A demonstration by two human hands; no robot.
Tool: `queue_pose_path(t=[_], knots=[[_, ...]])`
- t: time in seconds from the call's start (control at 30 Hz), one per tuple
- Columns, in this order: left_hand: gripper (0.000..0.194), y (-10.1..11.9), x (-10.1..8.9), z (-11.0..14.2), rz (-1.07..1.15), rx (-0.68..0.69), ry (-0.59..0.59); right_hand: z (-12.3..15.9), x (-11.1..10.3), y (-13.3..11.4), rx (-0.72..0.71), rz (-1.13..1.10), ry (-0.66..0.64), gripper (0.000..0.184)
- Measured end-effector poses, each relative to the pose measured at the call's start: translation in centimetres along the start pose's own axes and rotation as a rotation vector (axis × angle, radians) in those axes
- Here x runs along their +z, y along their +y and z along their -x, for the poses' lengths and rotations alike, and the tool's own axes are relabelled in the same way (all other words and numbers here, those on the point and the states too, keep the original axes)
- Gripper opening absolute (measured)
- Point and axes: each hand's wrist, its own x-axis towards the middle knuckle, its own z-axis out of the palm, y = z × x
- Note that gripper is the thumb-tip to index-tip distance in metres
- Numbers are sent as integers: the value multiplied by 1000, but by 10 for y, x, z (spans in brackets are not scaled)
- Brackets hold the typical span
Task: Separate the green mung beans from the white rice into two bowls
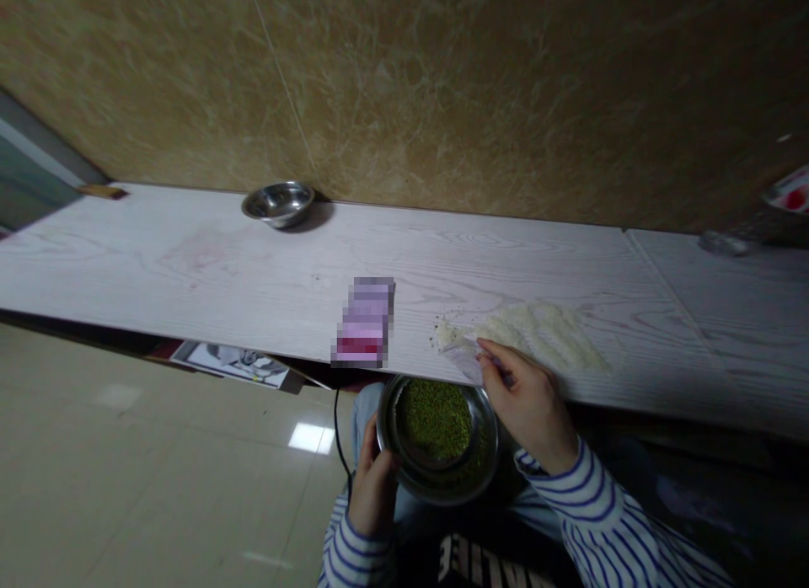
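The metal bowl point(436, 482) is held in front of the body, below the near edge of the table point(442, 243), and seems to be borne partly by the lap point(365, 405). Its left rim is grasped by the left hand point(374, 480), with the fingers curled against the side. By the right hand point(526, 407), a thin pale sheet point(465, 358) (paper or plastic, which cannot be told) is pinched at the table's near edge, just beside the white grains point(537, 328).

The bowl can be judged stiff, smooth and fairly weighty with its load of green beans point(436, 415); it is best taken by opposite sides of the rim and kept level, since the loose beans could be spilled by a tilt. The sheet is likely light and easily bent, so a firm pinch near a corner should suffice. The grains are probably dry, and easily scattered.

The bowl's mouth is turned upward, and no long axis is given by its round shape. The sheet's free end is pointed left, away from the fingers; its long axis cannot be made out behind them. The grains are spread mainly left to right along the table, the right end slightly nearer the body.
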Motion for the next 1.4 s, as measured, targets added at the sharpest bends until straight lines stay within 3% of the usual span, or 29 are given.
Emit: queue_pose_path(t=[0.27,0.57,0.83,1.07,1.17,1.4], knots=[[65,-4,-7,-2,-24,-38,-9,1,8,-7,-7,-9,-13,30],[61,-6,-5,-3,11,-39,-7,11,-9,9,107,31,34,31],[64,1,1,-1,31,-23,-9,8,7,-10,-60,41,19,29],[62,6,4,1,-13,3,29,13,-11,2,-98,161,69,27],[63,4,3,1,-23,0,14,14,-16,3,-200,222,98,26],[63,3,-4,0,24,9,9,7,-7,-12,-389,275,54,22]])
